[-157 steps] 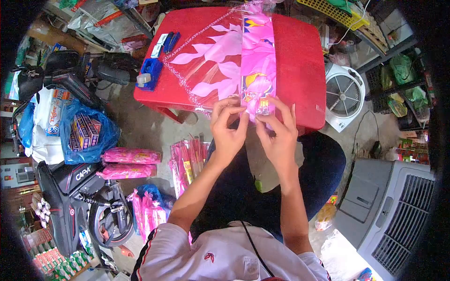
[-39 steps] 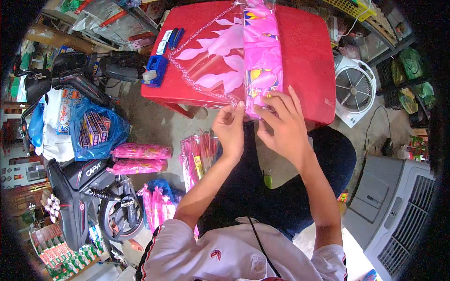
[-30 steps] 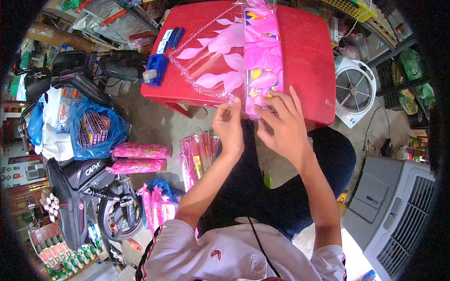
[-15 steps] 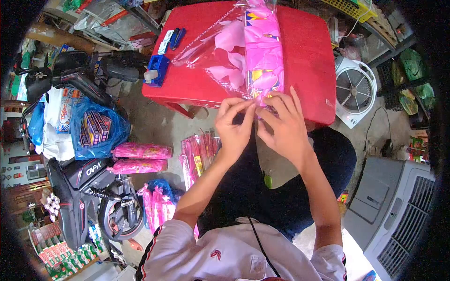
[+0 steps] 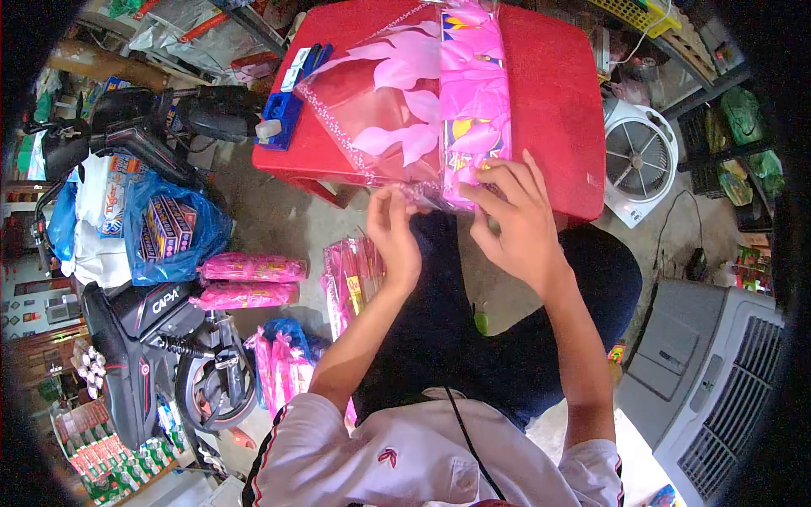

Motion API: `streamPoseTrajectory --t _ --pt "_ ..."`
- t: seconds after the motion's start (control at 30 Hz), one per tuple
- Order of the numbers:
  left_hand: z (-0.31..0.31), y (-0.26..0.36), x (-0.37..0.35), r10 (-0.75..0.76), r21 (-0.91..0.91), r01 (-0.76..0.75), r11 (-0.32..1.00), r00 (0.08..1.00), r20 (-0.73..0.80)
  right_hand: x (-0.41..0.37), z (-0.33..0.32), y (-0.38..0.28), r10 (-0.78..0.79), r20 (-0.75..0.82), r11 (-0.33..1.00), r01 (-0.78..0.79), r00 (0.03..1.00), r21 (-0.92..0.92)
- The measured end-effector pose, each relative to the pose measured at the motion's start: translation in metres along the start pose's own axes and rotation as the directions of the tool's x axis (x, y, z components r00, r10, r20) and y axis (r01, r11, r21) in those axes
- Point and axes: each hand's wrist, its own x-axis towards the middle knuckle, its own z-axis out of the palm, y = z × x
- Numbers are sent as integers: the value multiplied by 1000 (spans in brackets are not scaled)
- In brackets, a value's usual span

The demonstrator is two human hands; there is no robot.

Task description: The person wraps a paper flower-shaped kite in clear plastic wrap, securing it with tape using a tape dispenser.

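A long pink package (image 5: 476,101) with blue and yellow print lies on the red table (image 5: 553,110). From its left side spreads a clear plastic wrapping sheet (image 5: 338,127) with pink leaf-like shapes and a white dotted border. My left hand (image 5: 394,237) is closed, its fingertips pinching the sheet's near edge just off the table. Around the package's near end, my right hand (image 5: 517,221) is closed, fingers on top and thumb at the lower edge. The far end of the package runs to the top of the view.
A blue tape dispenser (image 5: 283,114) sits at the table's left edge. On the floor to the left lie pink wrapped packs (image 5: 253,268), near a black motorbike (image 5: 127,363) and a blue bag (image 5: 207,245). A white fan (image 5: 635,160) and a grey air cooler (image 5: 701,372) stand right.
My left hand has moved left and slightly down, away from my right hand, drawing the sheet's near edge out wider. My right hand has shifted slightly onto the package's near end.
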Motion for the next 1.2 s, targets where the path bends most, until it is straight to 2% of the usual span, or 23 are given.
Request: streamPoseTrajectory --t 0.1,0.13,0.17,0.23,0.33,0.43,0.47,0.57,0.6,0.7,0.87,1.03,1.2 --pt "-15 -23 -27 -116 39 113 993 991 74 0 1 1 -13 -6 1000 13 1000 -6" --pt "-11 -26 -35 -68 95 55 994 988 142 0 1 2 -14 -5 1000 14 1000 -6" --pt "-6 -30 -42 -82 162 51 985 978 190 0 1 2 -15 -4 1000 15 1000 -8" --pt "-1 -29 -41 -143 177 104 979 965 221 0 1 2 -12 1 1000 13 1000 -2" --pt "13 -19 -32 -289 -125 308 943 945 153 -1 0 1 -9 -1 1000 9 1000 2" --pt "21 -12 -29 -474 -165 494 854 868 150 -1 2 1 -16 -16 1000 16 1000 7" --pt "23 -8 -33 -508 -168 526 834 850 138 -1 2 2 -20 -23 1000 20 1000 8" --pt "16 -15 -37 -639 -339 651 680 752 162 -1 3 2 -19 -25 1000 20 999 5" --pt "18 -13 -36 -637 -341 658 672 747 187 -2 3 2 -13 -22 1000 13 1000 7" --pt "19 -17 -33 -522 -253 545 799 838 155 -2 2 1 -4 -14 1000 4 1000 11" --pt "20 -20 -26 -306 -141 301 943 952 -11 -1 2 2 -20 -17 1000 19 1000 -9" --pt "31 -17 -19 -112 -127 93 988 982 -152 0 2 0 -16 -20 1000 16 1000 -8" --pt "26 -13 1 -43 -45 37 998 989 -145 0 2 -1 -15 -21 1000 15 1000 -11"
